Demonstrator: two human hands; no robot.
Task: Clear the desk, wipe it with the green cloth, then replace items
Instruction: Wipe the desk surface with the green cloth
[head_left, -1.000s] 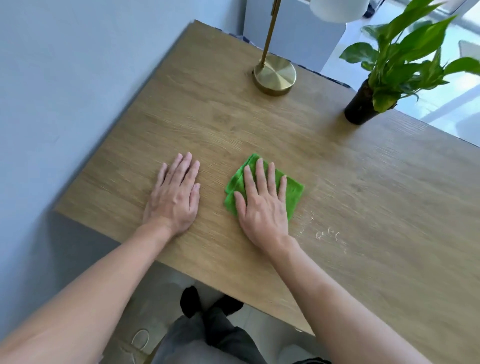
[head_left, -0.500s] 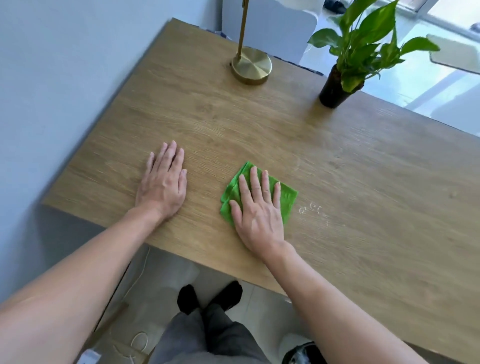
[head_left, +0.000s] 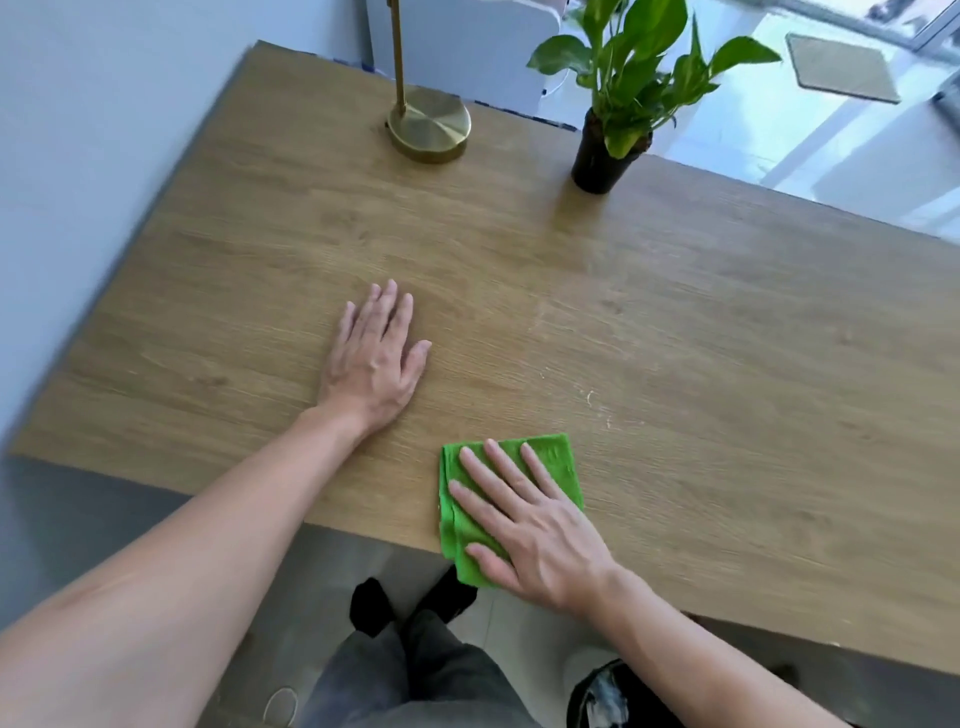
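Observation:
A folded green cloth (head_left: 550, 457) lies at the near edge of the wooden desk (head_left: 701, 338), one corner hanging over the edge. My right hand (head_left: 530, 530) presses flat on the cloth with fingers spread. My left hand (head_left: 376, 358) rests flat on the bare desk, palm down, to the left of the cloth and farther from me. A few pale crumbs or specks (head_left: 589, 397) lie on the wood just beyond the cloth.
A brass lamp base (head_left: 430, 130) with its thin stem stands at the back of the desk. A potted plant in a black pot (head_left: 602, 158) stands to its right. A blue-grey wall borders the desk's left side. My legs and feet show below the near edge.
My right hand has dragged the green cloth toward me to the desk's near edge. The specks now lie beyond the cloth. The left hand stays flat on the desk.

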